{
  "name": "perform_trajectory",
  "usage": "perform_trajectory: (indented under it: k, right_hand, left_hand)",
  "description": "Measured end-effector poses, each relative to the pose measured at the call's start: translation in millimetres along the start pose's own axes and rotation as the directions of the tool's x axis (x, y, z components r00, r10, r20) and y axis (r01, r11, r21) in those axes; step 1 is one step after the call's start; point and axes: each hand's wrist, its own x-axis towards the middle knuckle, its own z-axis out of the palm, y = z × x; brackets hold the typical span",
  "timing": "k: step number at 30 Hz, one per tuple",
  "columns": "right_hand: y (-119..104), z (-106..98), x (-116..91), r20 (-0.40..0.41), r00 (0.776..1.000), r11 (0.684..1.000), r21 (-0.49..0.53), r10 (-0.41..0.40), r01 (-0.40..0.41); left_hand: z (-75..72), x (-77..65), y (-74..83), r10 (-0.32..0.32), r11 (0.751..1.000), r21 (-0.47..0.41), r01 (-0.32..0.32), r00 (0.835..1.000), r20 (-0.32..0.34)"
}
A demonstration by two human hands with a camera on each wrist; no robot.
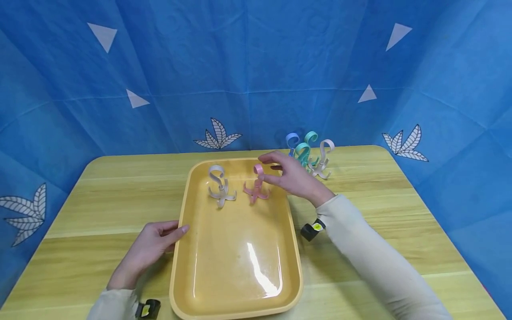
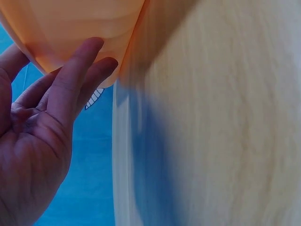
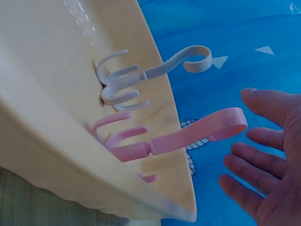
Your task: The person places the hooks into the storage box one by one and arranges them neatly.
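Note:
A pink multi-prong hanging hook [image 1: 257, 188] stands upright on its prongs in the yellow tray [image 1: 236, 249], near the far end. To its left in the tray is a whitish hook [image 1: 221, 192] of the same kind. My right hand [image 1: 294, 175] is beside the pink hook's curled top, thumb and fingers spread. In the right wrist view a gap separates the fingers from that pink hook [image 3: 197, 134]. My left hand [image 1: 150, 244] holds the tray's left rim, thumb over the edge. The left wrist view shows its fingers [image 2: 70, 89] against the tray's outer wall [image 2: 89, 23].
Beyond the tray's right far corner, several more hooks stand close together on the wooden table [image 1: 360, 191]: a blue one [image 1: 292, 141], green ones [image 1: 303, 151] and a pale pink one [image 1: 323, 160]. A blue patterned cloth [image 1: 248, 66] hangs behind the table.

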Motion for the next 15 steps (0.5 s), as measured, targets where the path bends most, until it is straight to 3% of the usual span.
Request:
perform_trajectory:
  k: [8,15]
  right_hand:
    - [0.9,-13.4,-7.0,-0.033,0.999,1.000,-0.005,-0.004,0.004]
    - [-4.8,-26.1,-18.4,-0.078,0.997,0.998,0.056,0.028,-0.024]
  left_hand:
    - [0.1,-0.1,0.3,-0.001,1.000,-0.015,0.001,1.000,0.007]
    - [0.7,-0.1,-0.4,-0.003,1.000,-0.023,0.003,1.000,0.011]
